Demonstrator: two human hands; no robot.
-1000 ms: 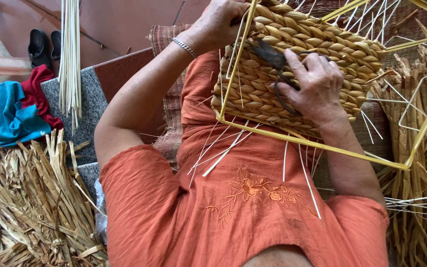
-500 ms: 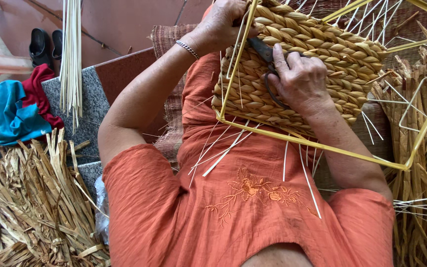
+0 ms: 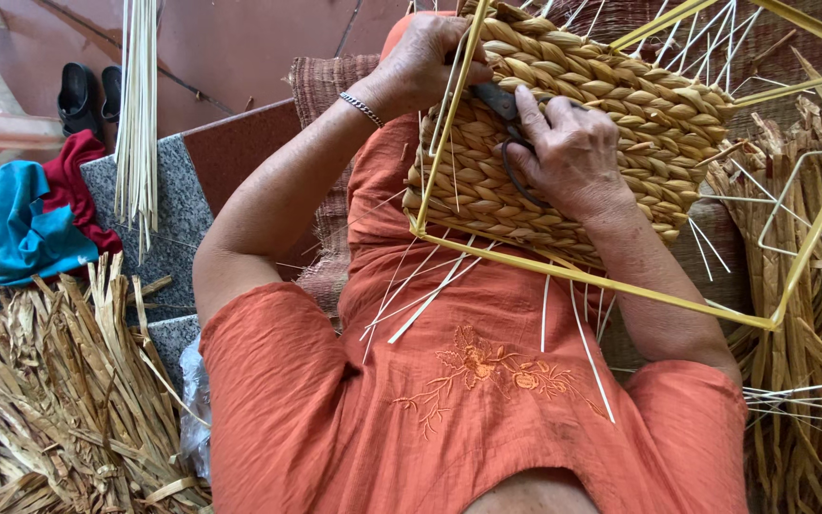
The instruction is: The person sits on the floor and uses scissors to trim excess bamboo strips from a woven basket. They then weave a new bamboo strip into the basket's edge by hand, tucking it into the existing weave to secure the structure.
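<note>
Basket, woven straw on a yellow frame, sits upper centre-right of frame on the lap. Right hand closed around dark scissors against the weave. Left hand grips the basket's top edge at frame top. Dried straw lower left.

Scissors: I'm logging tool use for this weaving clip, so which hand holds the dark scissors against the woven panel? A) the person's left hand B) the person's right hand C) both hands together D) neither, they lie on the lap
B: the right hand has its fingers through the loops of the scissors on the woven panel, while the left hand grips the panel's upper edge by the yellow frame.
</note>
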